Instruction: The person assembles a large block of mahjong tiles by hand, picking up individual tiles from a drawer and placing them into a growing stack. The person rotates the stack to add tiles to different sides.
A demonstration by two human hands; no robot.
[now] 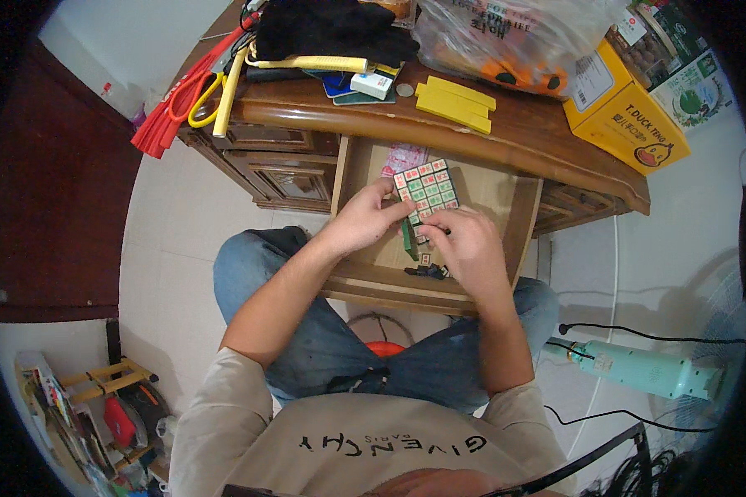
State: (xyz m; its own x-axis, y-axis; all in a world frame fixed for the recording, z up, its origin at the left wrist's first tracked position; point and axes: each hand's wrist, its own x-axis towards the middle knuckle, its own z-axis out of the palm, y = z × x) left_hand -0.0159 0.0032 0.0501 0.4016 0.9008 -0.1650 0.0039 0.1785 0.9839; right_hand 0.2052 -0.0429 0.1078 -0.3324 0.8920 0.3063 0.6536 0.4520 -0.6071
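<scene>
My left hand [373, 214] grips the left side of a small flat board [426, 186] covered in rows of square white tiles with red and green characters. The board is tilted above an open wooden drawer [373, 261]. Thumb and forefinger of my right hand [463, 236] come together at the board's lower right edge; what lies between them is hidden. A green panel [409, 241] stands below the board, close to my left thumb. On the drawer bottom are one loose tile [425, 258] and a heap of small dark pieces [428, 271].
A pink printed paper [404, 158] lies at the drawer's back. On the desktop [273, 112] are yellow strips [457, 102], a coin [405, 90], yellow-handled scissors [206, 102], a black cloth [336, 28], a plastic bag [510, 37] and a yellow carton [621, 112].
</scene>
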